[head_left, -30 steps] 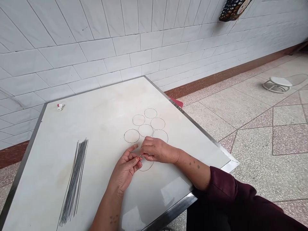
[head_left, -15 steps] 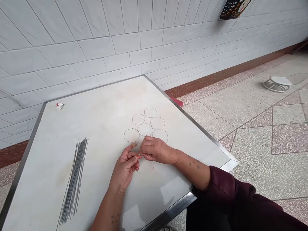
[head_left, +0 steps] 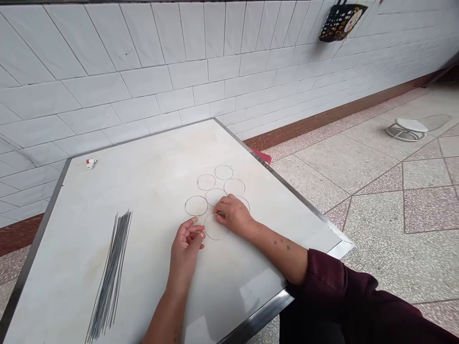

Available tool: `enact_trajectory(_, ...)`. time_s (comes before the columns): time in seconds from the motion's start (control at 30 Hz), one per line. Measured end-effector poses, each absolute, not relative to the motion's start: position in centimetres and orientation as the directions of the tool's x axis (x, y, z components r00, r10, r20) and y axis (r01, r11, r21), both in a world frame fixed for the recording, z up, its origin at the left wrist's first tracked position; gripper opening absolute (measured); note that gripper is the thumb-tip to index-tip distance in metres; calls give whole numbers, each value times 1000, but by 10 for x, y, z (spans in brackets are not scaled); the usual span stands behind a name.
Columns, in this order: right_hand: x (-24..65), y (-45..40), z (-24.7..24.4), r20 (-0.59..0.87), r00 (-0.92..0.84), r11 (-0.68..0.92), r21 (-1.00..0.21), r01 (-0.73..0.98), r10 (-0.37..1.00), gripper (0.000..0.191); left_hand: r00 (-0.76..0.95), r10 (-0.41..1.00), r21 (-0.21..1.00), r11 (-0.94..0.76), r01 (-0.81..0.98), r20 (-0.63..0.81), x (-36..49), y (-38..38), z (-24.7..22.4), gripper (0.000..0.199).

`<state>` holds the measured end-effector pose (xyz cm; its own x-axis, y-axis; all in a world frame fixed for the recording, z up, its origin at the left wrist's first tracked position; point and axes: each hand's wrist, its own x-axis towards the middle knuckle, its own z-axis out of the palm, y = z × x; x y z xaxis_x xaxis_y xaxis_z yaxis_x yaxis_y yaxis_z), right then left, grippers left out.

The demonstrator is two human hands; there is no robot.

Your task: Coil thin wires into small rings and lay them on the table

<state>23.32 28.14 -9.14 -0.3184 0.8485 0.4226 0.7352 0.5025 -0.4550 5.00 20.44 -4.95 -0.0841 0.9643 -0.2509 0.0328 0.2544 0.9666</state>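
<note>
inspection of the table [head_left: 150, 267], white-topped with a metal edge: seven thin wire rings [head_left: 215, 188] lie flat in a tight cluster near its middle, most touching or just beside their neighbours. the rings look closed, but any joins are too small to tell.

the right hand [head_left: 233, 215] lies palm down over the cluster, its fingers bunched and pressed toward the table where the lowest ring [head_left: 215, 239] meets the central ring. it covers part of both, and part of the ring at the far right [head_left: 247, 203]. whether those fingers pinch any wire cannot be told from this view.

the left hand [head_left: 185, 243] stands apart from the right, just beside the lowest ring, on its edge with the fingers loosely curled and the thumb raised. nothing is seen held in it.

a bundle of straight dark wires [head_left: 111, 272] lies parallel on the table's left side, well apart from both hands. a small red-and-white object [head_left: 91, 163] sits near the far corner. a maroon sleeve [head_left: 340, 286] covers the right upper arm. beyond the table stand a white tiled wall [head_left: 143, 71] and a speckled tile floor [head_left: 358, 258] carrying a low round wire stand [head_left: 407, 130].
</note>
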Motion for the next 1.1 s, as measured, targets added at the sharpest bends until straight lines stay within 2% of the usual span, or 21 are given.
enact_trajectory(0.1,231,285,-93,414,-292,462,-406,789,862,13,-82,984,953,176,245,-160,56,201,-53,43)
enact_trajectory(0.23,233,286,-92,413,-277,433,-353,830,868,15,-2,987,934,152,323,-160,59,199,-58,43)
enact_trajectory(0.53,237,285,-89,411,-286,435,-332,837,865,15,-5,982,934,180,308,-187,56,202,-62,44)
enact_trajectory(0.73,246,285,-84,432,-220,408,-411,815,875,16,-18,984,943,173,283,-175,55,203,-62,44)
enact_trajectory(0.9,253,286,-80,423,-161,378,-502,778,892,17,-63,982,963,186,194,-177,52,204,-58,43)
enact_trajectory(1.03,256,284,-73,402,-213,420,-548,723,891,11,-94,975,974,212,86,-204,49,205,-56,46)
enact_trajectory(1.1,257,281,-67,390,-285,472,-562,680,876,20,-110,972,976,212,42,-207,48,205,-56,46)
